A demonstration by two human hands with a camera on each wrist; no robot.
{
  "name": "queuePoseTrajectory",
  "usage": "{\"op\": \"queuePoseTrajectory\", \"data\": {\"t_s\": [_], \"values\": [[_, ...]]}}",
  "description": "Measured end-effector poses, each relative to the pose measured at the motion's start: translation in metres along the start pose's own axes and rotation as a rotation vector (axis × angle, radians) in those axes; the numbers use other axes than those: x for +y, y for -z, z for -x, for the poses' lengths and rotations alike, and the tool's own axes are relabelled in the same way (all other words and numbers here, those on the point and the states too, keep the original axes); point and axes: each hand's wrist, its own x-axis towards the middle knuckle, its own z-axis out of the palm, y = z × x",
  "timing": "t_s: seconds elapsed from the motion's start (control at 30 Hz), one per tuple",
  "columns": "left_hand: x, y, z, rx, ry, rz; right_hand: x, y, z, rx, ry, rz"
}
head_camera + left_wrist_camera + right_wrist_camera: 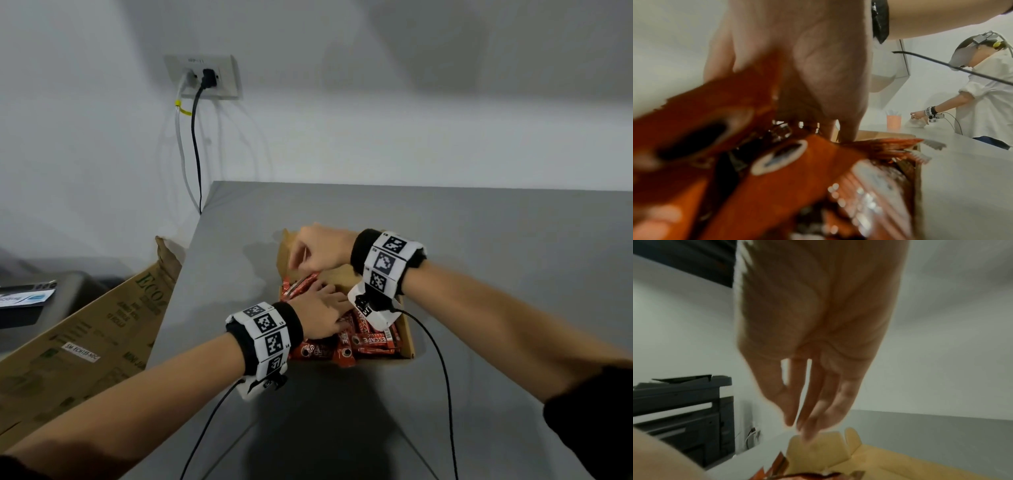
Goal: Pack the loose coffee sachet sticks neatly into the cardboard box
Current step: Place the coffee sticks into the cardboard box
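A small open cardboard box [408,330] sits on the grey table [479,240], packed with red coffee sachet sticks [371,340]. My left hand [327,294] lies flat on the sticks in the middle of the box, fingers stretched out and pressing on them. The left wrist view shows those fingers [846,129] reaching down onto blurred red sticks [797,170]. My right hand [298,270] hovers over the box's far end above a tilted stick [303,283]. In the right wrist view its fingers [809,426] hang fairly straight over the box flap [818,449], and nothing shows between them.
A large printed carton [102,329] leans against the table's left edge. A wall socket [205,78] with cables lies beyond. A dark machine [680,402] stands left of the table. Another person [982,97] works at the far end beside an orange cup [894,121].
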Motion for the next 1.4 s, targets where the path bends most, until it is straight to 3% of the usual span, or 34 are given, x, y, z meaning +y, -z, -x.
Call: {"op": "queuePoseTrajectory", "data": {"t_s": [0.13,0.2,0.3,0.43,0.57,0.7,0.8,0.9,1.03,1.4], "values": [[-0.001,0.001,-0.001,-0.003,0.012,-0.035,0.024,0.005,0.034,0.358,-0.108,0.024],[-0.001,0.002,-0.001,-0.006,0.01,-0.051,0.047,-0.008,0.056,0.331,-0.24,0.043],[-0.002,0.003,-0.001,-0.009,0.01,-0.045,0.07,-0.042,0.081,0.177,-0.413,0.009],[-0.001,0.004,-0.001,-0.011,0.016,-0.061,0.076,-0.077,0.095,0.2,-0.523,0.113],[-0.001,0.004,-0.002,-0.018,0.022,-0.071,0.075,-0.091,0.095,0.176,-0.509,0.289],[-0.001,0.005,-0.002,-0.028,0.024,-0.062,0.072,-0.096,0.093,0.214,-0.539,0.305],[-0.001,0.005,-0.002,-0.031,0.024,-0.062,0.07,-0.095,0.092,0.249,-0.56,0.229],[-0.001,0.004,-0.002,-0.03,0.026,-0.052,0.074,-0.085,0.097,0.283,-0.522,-0.008],[-0.002,0.004,-0.003,-0.034,0.024,-0.057,0.085,-0.07,0.105,0.417,-0.49,-0.141],[-0.001,0.005,-0.004,-0.049,0.03,-0.045,0.075,-0.092,0.096,0.273,-0.389,0.258]]}}
